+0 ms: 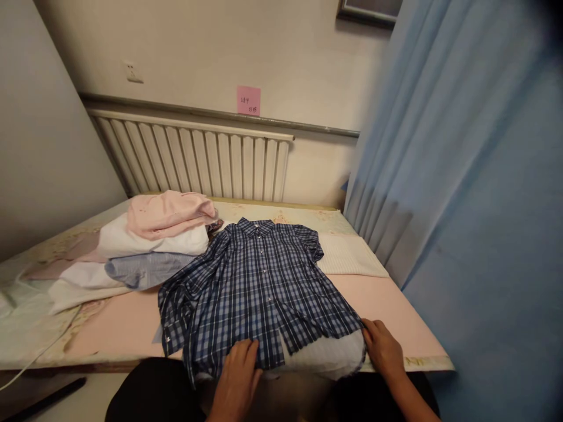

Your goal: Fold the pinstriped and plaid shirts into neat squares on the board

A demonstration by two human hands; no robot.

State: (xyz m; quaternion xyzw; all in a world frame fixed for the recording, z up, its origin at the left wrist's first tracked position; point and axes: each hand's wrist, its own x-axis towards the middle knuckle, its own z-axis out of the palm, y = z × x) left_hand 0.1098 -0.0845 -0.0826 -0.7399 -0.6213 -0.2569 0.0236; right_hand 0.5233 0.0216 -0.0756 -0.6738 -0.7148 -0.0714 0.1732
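Observation:
A blue plaid button-up shirt [259, 275] lies front side up with its collar towards the wall. Its front hem is parted at the bottom, where the pale inner side of the back panel [328, 354] shows. My left hand [240, 375] rests on the lower front of the shirt, fingers stretched out and thumb apart. At the shirt's lower right corner, my right hand [382, 349] pinches the edge of the cloth between thumb and fingers. The left-side sleeve is bent down along the body, its cuff near the front edge.
Piled clothes [153, 240] in pink, white and blue sit left of the shirt on the bed [422, 319]. A folded cream striped cloth [352, 256] lies at right. A radiator [197, 155] stands behind, a blue curtain [475, 176] hangs right, and a white cable [46, 349] runs left.

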